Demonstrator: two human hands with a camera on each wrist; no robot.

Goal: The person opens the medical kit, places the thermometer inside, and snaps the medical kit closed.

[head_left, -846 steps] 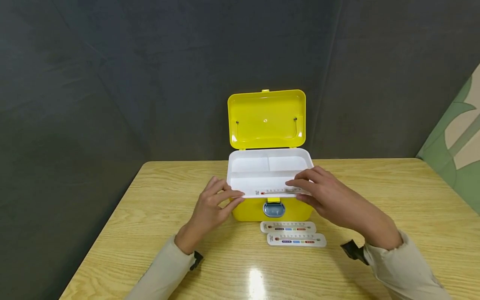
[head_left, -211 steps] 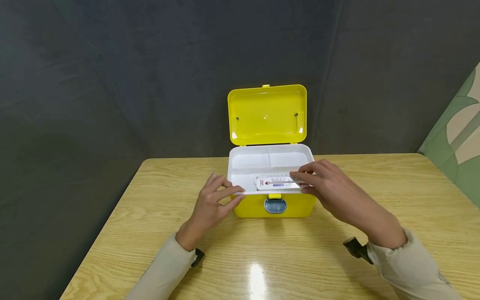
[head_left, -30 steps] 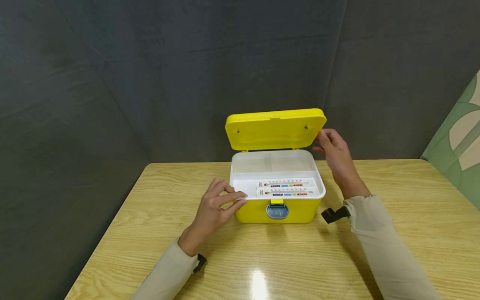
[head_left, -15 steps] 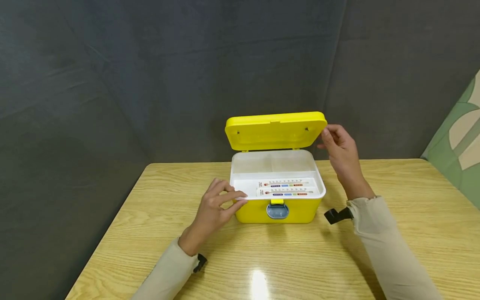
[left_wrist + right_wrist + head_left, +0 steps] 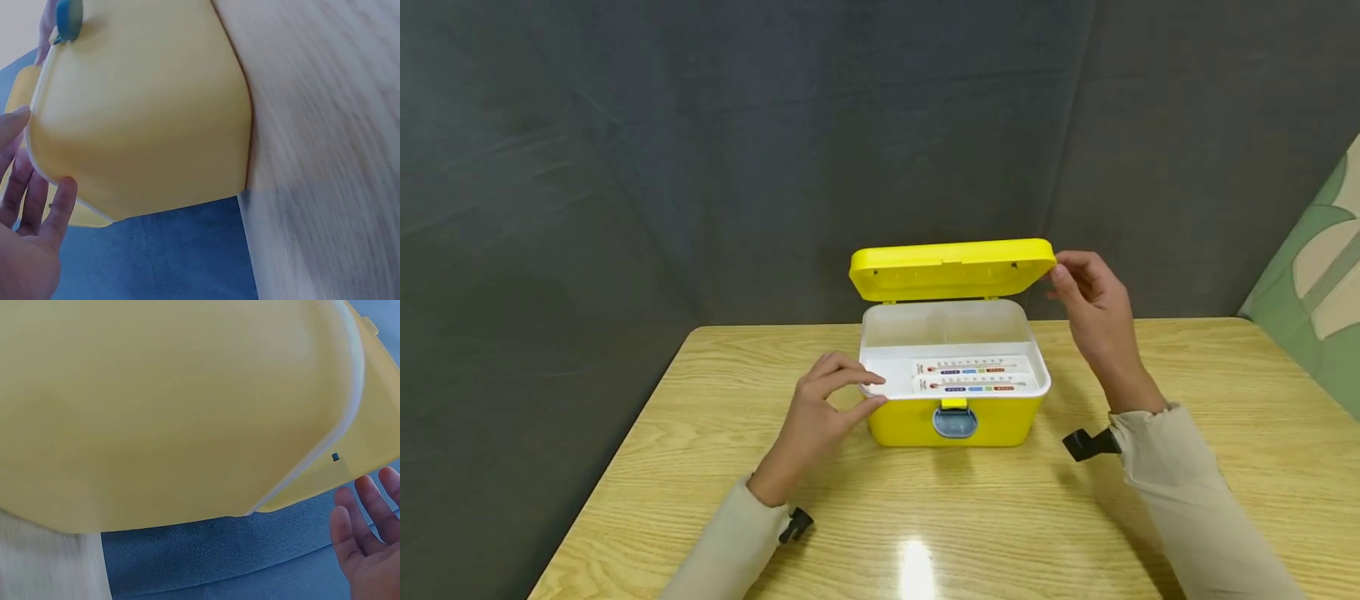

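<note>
A yellow plastic storage box [image 5: 992, 422] stands on the table with its lid [image 5: 955, 271] tilted partway down. Two white thermometers [image 5: 973, 384] with coloured bands lie side by side in the front compartment of its white tray [image 5: 893, 367]. My right hand [image 5: 1097, 312] pinches the lid's right corner; in the right wrist view its fingers [image 5: 372, 506] lie along the lid edge, the thumb out of sight. My left hand [image 5: 820, 408] is at the tray's front left corner, thumb and forefinger apart. In the left wrist view, its fingertips [image 5: 65, 187] are by the box rim.
A grey-blue latch [image 5: 955, 422] hangs on the box front. The wooden table [image 5: 737, 400] ends at a dark cloth wall [image 5: 775, 167] just behind the box. A green and beige patterned panel [image 5: 1322, 275] stands at the right.
Two thermometers lay on the table earlier; two now show in the tray. Over the last second my right hand has tilted the lid lower, and my left thumb and forefinger have spread apart.
</note>
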